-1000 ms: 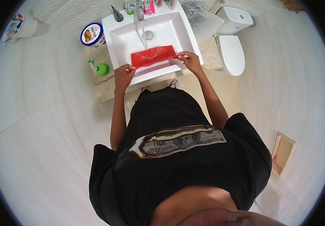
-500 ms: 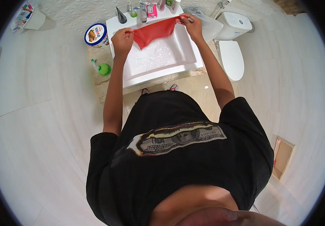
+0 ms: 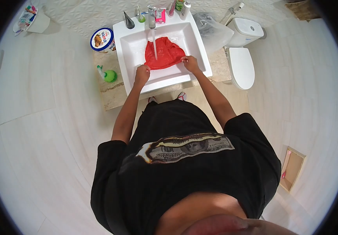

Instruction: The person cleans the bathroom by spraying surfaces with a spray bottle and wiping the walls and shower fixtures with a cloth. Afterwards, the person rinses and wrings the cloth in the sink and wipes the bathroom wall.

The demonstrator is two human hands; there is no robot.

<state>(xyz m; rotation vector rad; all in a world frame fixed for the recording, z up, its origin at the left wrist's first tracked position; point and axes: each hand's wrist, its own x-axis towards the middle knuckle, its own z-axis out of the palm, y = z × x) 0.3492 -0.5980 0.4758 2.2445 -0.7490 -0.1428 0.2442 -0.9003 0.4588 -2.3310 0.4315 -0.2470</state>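
Observation:
A wet red cloth [image 3: 164,53] lies spread inside the white sink [image 3: 128,78], with a stream of water from the faucet [image 3: 152,21] falling on it. My left hand [image 3: 142,75] pinches its near left corner. At the near right corner, my right hand [image 3: 191,64] grips the cloth between thumb and fingers. Both hands are over the basin's front part, and the cloth's near edge stretches between them. Whether it is a garment, I cannot tell.
Bottles and a pink packet [image 3: 160,16] line the sink's back ledge, beside a dark tube [image 3: 129,20]. Left on the counter stand a waffle tub [image 3: 101,40] and a green spray bottle [image 3: 108,75]. A plastic bag [image 3: 212,31] and toilet [image 3: 241,66] are to the right.
Both hands have come down and nearer to me, bringing the cloth from the sink's back edge into the basin. Water now runs onto the cloth.

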